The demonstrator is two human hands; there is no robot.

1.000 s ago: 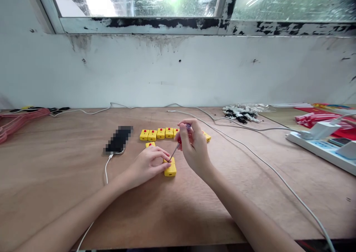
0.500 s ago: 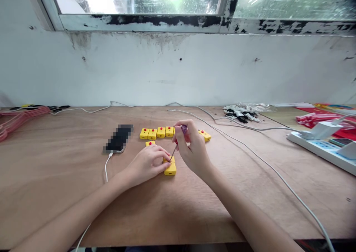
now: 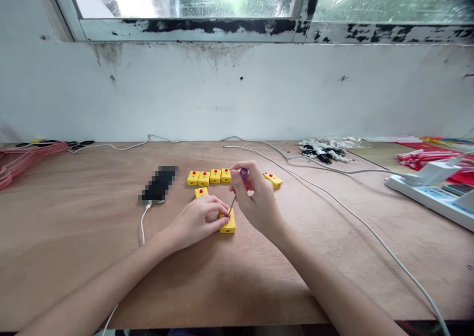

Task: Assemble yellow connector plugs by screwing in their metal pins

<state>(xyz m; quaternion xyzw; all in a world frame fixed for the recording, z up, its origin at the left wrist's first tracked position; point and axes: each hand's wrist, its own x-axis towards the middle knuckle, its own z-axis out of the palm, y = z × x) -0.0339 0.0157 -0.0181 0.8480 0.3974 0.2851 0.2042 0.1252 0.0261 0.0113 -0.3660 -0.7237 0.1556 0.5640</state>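
My left hand (image 3: 205,221) grips a small yellow box (image 3: 228,227) on the table, its fingers closed over the box's left side and top. In my right hand (image 3: 256,195) is a screwdriver (image 3: 243,174) with a purple-red handle, held tilted. Its thin shaft runs down to the top of the box, close to my left fingertips; the tip itself is hard to make out. Just behind my left hand lies another yellow box (image 3: 201,192) with a red button. Further back, several similar boxes (image 3: 215,176) form a row, partly covered by my right hand.
A phone (image 3: 158,185) with a white charging cable lies to the left. White cables cross the wooden table (image 3: 177,286) toward a power strip (image 3: 433,197) on the right. Black and white small parts (image 3: 324,150) are piled at the back. Pink strands (image 3: 33,160) lie far left.
The screwdriver handle has turned slightly in my right fingers. Both hands stay at the same yellow box. The whole view has shifted a little.
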